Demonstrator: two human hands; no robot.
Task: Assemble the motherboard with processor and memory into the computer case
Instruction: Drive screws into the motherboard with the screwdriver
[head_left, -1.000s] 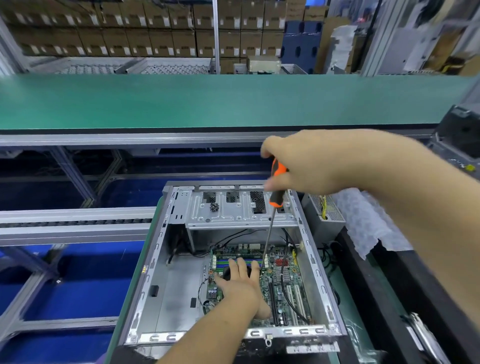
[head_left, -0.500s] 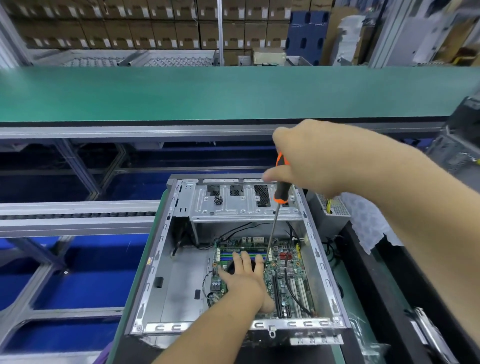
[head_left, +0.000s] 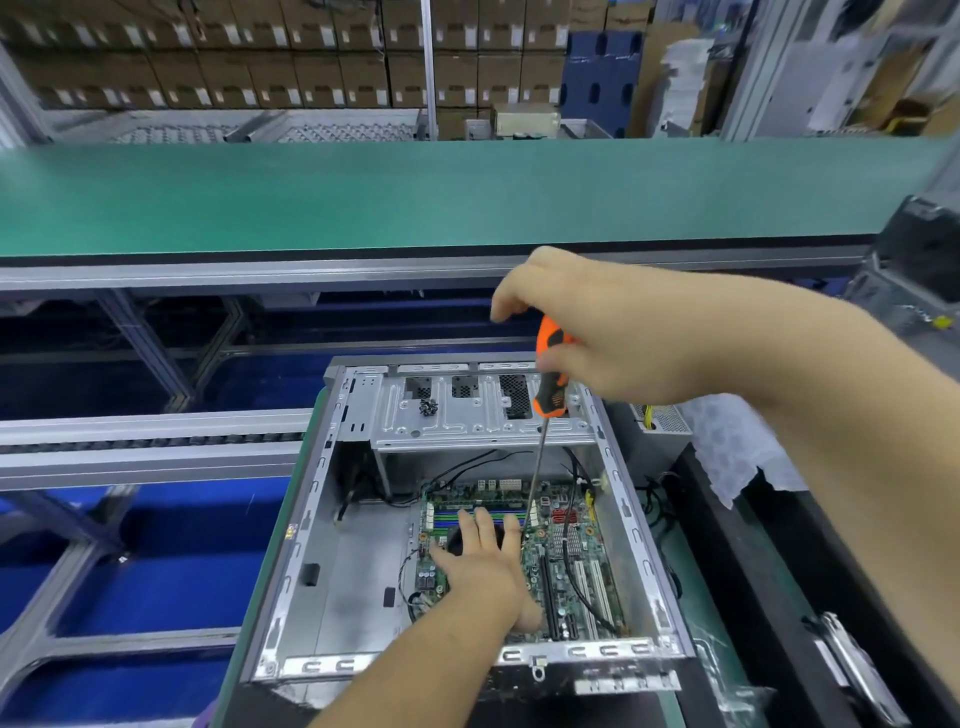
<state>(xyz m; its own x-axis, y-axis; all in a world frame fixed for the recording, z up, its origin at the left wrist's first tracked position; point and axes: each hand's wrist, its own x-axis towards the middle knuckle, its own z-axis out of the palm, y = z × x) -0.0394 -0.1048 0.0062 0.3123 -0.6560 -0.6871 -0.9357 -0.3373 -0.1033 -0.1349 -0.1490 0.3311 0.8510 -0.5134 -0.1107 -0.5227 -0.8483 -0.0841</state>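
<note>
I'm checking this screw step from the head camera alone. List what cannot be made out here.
- Screwdriver tip: too small, beside the left hand; no screw can be told.
- Cooler and processor on the motherboard: mostly under the left hand.
- Screwdriver handle top: inside the right hand.
- Small dark cluster on the drive cage: too small to identify.
- Case front: blurred at the near edge.

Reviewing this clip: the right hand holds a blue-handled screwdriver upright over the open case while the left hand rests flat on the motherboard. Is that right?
Not quite. The screwdriver handle is orange and black, not blue, as the head view shows. The rest stands: the right hand holds it upright over the open case, and the left hand rests flat on the motherboard.
</note>
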